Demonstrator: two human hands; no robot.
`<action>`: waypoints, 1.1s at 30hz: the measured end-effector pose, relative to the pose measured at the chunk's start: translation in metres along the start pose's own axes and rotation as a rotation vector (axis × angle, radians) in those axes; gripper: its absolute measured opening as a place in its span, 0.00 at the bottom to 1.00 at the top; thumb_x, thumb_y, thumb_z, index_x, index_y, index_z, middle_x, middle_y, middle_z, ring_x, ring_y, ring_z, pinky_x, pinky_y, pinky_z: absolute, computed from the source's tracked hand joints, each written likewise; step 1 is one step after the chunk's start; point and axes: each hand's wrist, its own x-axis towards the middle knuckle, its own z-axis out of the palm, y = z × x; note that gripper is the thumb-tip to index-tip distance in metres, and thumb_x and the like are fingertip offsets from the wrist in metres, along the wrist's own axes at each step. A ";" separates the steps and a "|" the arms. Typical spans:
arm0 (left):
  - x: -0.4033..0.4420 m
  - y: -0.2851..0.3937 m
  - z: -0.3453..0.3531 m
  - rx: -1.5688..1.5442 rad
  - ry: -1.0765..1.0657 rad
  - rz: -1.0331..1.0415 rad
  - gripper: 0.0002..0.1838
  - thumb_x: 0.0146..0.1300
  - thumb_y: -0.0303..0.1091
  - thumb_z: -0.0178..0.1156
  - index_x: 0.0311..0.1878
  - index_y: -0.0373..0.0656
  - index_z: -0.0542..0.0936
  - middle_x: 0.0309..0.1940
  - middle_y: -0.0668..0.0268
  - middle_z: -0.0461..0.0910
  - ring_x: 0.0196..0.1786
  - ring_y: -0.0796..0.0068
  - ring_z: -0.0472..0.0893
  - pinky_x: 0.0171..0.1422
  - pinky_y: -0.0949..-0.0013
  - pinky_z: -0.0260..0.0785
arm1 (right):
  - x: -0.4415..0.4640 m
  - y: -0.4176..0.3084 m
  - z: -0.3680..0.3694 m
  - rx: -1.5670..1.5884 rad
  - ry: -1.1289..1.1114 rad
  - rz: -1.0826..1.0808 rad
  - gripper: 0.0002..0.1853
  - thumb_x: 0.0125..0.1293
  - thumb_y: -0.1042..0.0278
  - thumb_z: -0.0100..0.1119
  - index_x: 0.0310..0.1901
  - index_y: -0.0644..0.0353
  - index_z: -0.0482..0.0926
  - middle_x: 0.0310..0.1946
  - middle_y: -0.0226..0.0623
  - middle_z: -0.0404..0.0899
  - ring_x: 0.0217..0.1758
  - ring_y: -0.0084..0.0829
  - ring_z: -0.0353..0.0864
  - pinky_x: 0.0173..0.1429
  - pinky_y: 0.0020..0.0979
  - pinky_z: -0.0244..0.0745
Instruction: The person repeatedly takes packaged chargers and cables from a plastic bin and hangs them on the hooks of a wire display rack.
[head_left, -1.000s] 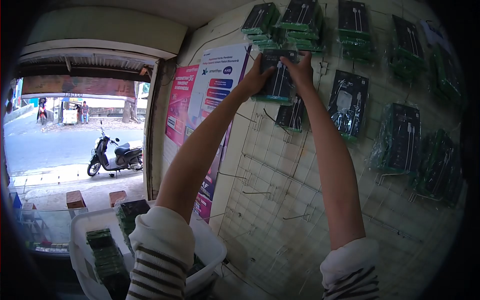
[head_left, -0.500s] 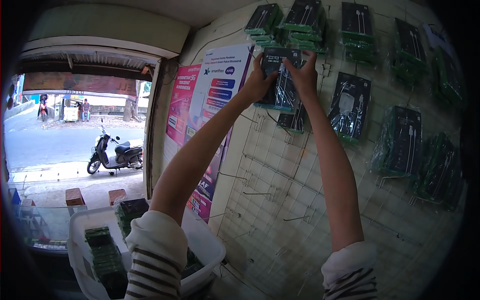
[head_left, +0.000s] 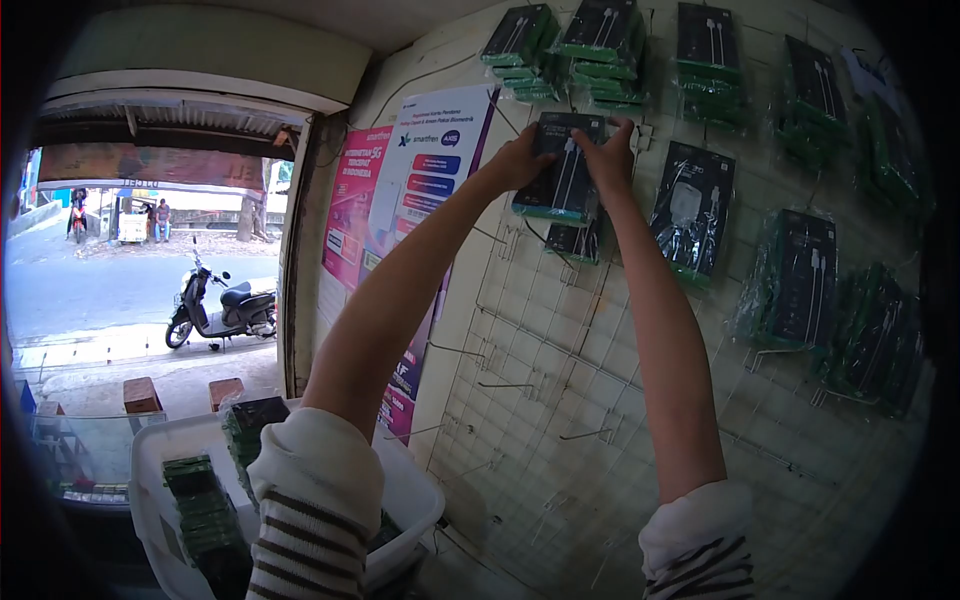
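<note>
Both my hands reach up to the wire rack and grip a dark boxed charging cable (head_left: 562, 185) in clear wrap, with a white cable pictured on its front. My left hand (head_left: 518, 163) closes on its left edge, thumb on the front. On the upper right edge, my right hand (head_left: 606, 160) has its thumb across the front and its fingers mostly behind. Below and partly behind this box hangs another dark cable box (head_left: 574, 242). Whether the held box sits on a hook cannot be seen.
More packs hang around it: stacked cable boxes (head_left: 605, 35) above and a charger box (head_left: 692, 212) to the right. Bare hooks (head_left: 508, 386) stick out of the wire grid (head_left: 560, 340) below. A white bin (head_left: 428, 500) with green-edged packs stands lower left, near posters (head_left: 430, 150) and a street opening.
The held box has tilted more upright and sits slightly lower, with both hands still on it. The whole view has shifted a little left.
</note>
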 end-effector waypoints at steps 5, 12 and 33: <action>0.007 -0.001 0.012 0.016 -0.022 0.023 0.38 0.49 0.40 0.63 0.62 0.38 0.57 0.47 0.44 0.72 0.51 0.51 0.73 0.55 0.61 0.65 | 0.001 0.035 0.007 0.003 0.002 0.142 0.35 0.45 0.53 0.67 0.50 0.58 0.60 0.40 0.51 0.75 0.45 0.47 0.76 0.49 0.37 0.69; 0.011 -0.007 0.024 0.103 -0.120 -0.036 0.39 0.49 0.38 0.65 0.63 0.50 0.57 0.45 0.49 0.73 0.47 0.62 0.76 0.49 0.66 0.68 | -0.003 0.044 0.001 -0.003 -0.051 0.113 0.34 0.46 0.55 0.66 0.50 0.60 0.59 0.40 0.53 0.74 0.45 0.48 0.75 0.47 0.38 0.69; -0.013 -0.012 0.085 0.467 -0.125 0.009 0.46 0.35 0.38 0.71 0.56 0.33 0.56 0.42 0.38 0.70 0.46 0.43 0.73 0.49 0.54 0.68 | -0.050 0.070 0.009 -0.499 0.196 -0.243 0.31 0.53 0.62 0.61 0.56 0.63 0.60 0.49 0.49 0.60 0.52 0.47 0.60 0.55 0.42 0.59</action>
